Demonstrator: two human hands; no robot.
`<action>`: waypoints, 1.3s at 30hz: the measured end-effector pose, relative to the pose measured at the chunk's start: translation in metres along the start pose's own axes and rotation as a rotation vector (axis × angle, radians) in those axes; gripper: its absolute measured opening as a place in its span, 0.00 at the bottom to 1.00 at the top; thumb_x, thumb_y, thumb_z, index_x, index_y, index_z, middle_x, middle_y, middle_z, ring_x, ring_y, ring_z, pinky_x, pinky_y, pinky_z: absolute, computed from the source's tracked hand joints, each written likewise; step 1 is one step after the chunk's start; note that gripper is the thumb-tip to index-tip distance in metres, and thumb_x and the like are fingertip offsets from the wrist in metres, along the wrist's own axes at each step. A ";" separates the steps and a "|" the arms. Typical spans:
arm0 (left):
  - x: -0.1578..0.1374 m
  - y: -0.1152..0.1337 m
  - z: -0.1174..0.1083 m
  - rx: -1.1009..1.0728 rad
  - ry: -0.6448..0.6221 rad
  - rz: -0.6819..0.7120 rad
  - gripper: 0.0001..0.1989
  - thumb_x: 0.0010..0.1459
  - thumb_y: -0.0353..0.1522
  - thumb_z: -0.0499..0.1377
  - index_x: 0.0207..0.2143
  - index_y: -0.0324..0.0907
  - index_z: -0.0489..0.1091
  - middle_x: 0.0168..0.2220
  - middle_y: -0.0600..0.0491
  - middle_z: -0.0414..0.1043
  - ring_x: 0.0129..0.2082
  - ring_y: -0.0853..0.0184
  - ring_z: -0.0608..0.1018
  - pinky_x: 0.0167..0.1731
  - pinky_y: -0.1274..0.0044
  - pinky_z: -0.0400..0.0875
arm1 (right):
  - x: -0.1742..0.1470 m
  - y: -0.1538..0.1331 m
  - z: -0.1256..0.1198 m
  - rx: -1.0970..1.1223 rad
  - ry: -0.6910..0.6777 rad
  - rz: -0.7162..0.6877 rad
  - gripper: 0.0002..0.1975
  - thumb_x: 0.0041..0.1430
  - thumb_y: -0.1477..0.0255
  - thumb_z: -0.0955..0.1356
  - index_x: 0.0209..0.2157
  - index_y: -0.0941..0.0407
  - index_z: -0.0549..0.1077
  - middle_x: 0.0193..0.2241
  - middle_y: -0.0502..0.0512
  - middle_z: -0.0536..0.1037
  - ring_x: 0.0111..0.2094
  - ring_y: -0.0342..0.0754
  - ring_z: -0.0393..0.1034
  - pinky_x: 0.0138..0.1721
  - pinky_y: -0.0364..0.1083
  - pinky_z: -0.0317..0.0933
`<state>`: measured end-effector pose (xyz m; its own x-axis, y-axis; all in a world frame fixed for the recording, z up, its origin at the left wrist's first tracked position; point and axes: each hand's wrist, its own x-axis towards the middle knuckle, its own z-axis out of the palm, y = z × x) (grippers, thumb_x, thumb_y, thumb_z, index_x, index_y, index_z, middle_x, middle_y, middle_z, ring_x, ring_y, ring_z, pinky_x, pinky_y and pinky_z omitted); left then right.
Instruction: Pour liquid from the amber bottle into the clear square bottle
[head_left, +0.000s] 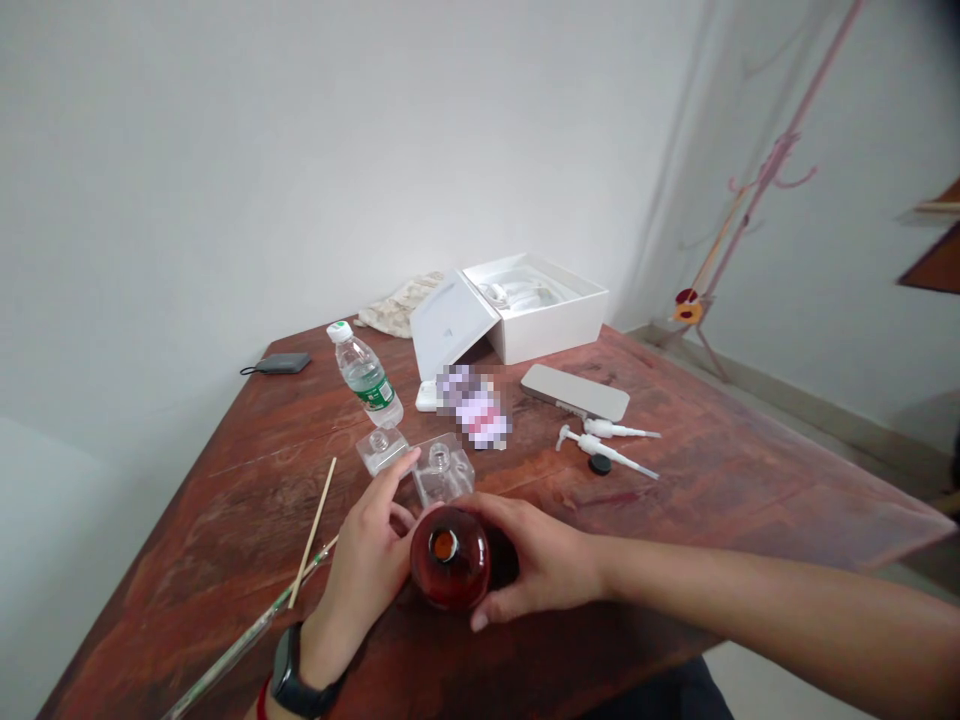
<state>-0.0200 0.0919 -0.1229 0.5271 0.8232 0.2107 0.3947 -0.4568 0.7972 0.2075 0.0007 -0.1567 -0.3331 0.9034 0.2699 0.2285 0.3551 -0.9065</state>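
Observation:
An uncapped amber bottle [450,580] stands at the near part of the table, its open mouth facing up toward me. My right hand [525,560] is wrapped round its right side. On the other side, my left hand [375,540] has its fingers stretched forward, and its palm side is close to the bottle; whether they touch is hard to see. Just beyond the left fingertips are two clear square bottles without caps, the left one [382,450] and the right one [442,472]. Two white pump heads, one nearer [607,455] and one farther [619,430], lie to the right beside a black cap [600,464].
A water bottle [367,380] stands at the back left. Behind are a white open box [551,335], a grey case [574,392] and a blurred-out object [474,408]. Wooden stick [313,530] and a long wrapped item [247,640] lie left. The table's edge [817,590] runs at right.

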 end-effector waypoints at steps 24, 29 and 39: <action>0.003 -0.011 0.010 -0.036 -0.014 -0.003 0.33 0.61 0.39 0.68 0.67 0.42 0.72 0.60 0.38 0.81 0.25 0.69 0.82 0.26 0.78 0.79 | -0.007 0.008 -0.006 -0.077 0.090 -0.239 0.49 0.47 0.63 0.83 0.68 0.54 0.67 0.56 0.64 0.80 0.54 0.59 0.79 0.58 0.55 0.72; 0.003 -0.013 0.011 0.035 -0.040 0.001 0.31 0.60 0.37 0.67 0.66 0.44 0.73 0.58 0.42 0.83 0.20 0.72 0.75 0.23 0.78 0.74 | -0.005 0.008 -0.009 -0.096 0.065 -0.259 0.50 0.47 0.61 0.85 0.68 0.54 0.67 0.57 0.65 0.80 0.55 0.61 0.79 0.59 0.55 0.72; 0.006 -0.024 0.013 0.119 -0.030 0.078 0.30 0.60 0.33 0.68 0.65 0.49 0.74 0.50 0.48 0.85 0.46 0.54 0.87 0.44 0.67 0.83 | -0.007 0.007 -0.016 -0.134 0.003 -0.243 0.52 0.48 0.58 0.85 0.70 0.53 0.66 0.59 0.66 0.80 0.57 0.61 0.79 0.60 0.54 0.72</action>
<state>-0.0167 0.1034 -0.1477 0.5808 0.7744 0.2510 0.4373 -0.5569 0.7062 0.2260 0.0005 -0.1596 -0.3899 0.7887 0.4754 0.2612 0.5898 -0.7642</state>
